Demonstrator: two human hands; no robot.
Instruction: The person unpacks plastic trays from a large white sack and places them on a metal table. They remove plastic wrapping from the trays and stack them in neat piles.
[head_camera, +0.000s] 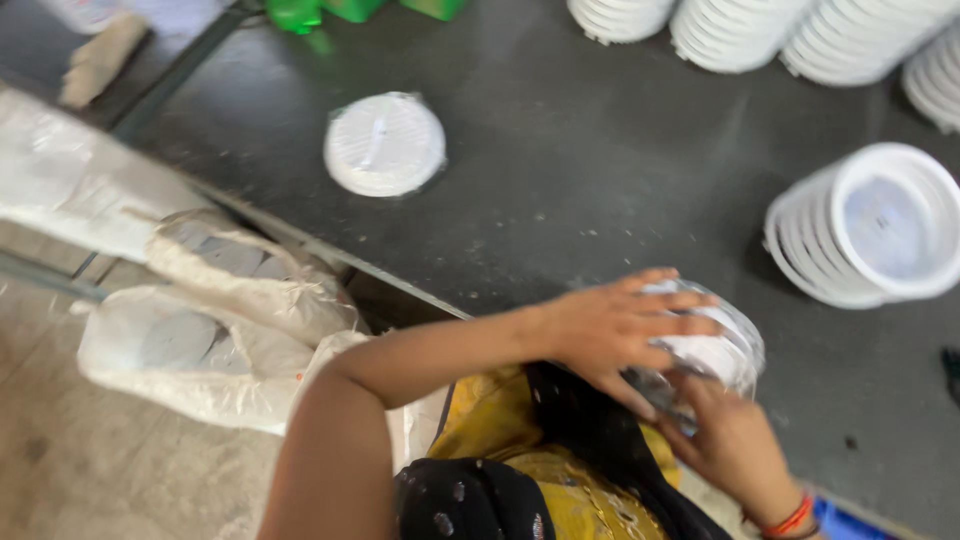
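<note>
- A wide stretch of the dark grey worktop (600, 170) lay bare between the single round white plastic lid (384, 143) and the tilted stack of white plastic lids (868, 228) at the right.
- Rows of stacked white round lids (760, 28) blocked the far edge.
- Green plastic containers (340, 10) stood at the far left corner.
- Both hands, left hand (620, 335) and right hand (735, 445), wrapped the clear-bagged bundle of white lids (722, 352), filling the near edge.
- Bulging white sacks (200, 320) crowded the floor left of the worktop.
</note>
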